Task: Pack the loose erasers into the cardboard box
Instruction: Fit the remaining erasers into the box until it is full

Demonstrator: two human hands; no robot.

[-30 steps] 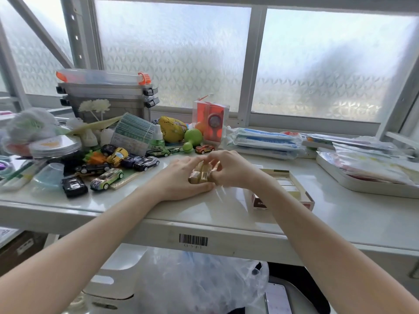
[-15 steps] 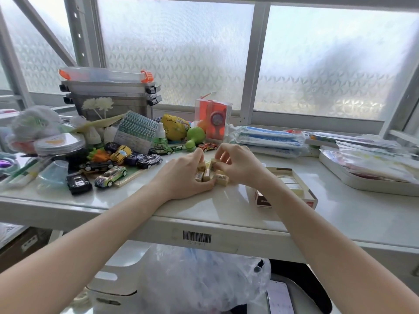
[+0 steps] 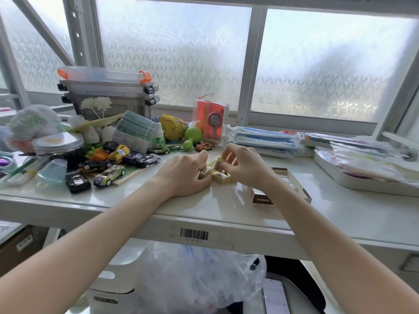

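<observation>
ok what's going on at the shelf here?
A person is gathering small cream erasers into a cluster on the white shelf. The left hand cups the pile from one side, while the right hand pinches one eraser at the top of it. The cardboard box sits open just to the right, partly behind the right wrist, with some erasers already lined up inside. Toy cars and other clutter lie to the left.

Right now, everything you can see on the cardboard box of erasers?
The shallow open-topped cardboard box lies flat on the glossy white shelf, right of the loose erasers. Pale rim, dark red-brown end wall with a label. Pale erasers show in a row inside. The right forearm crosses over its near-left part; contact unclear.
</observation>
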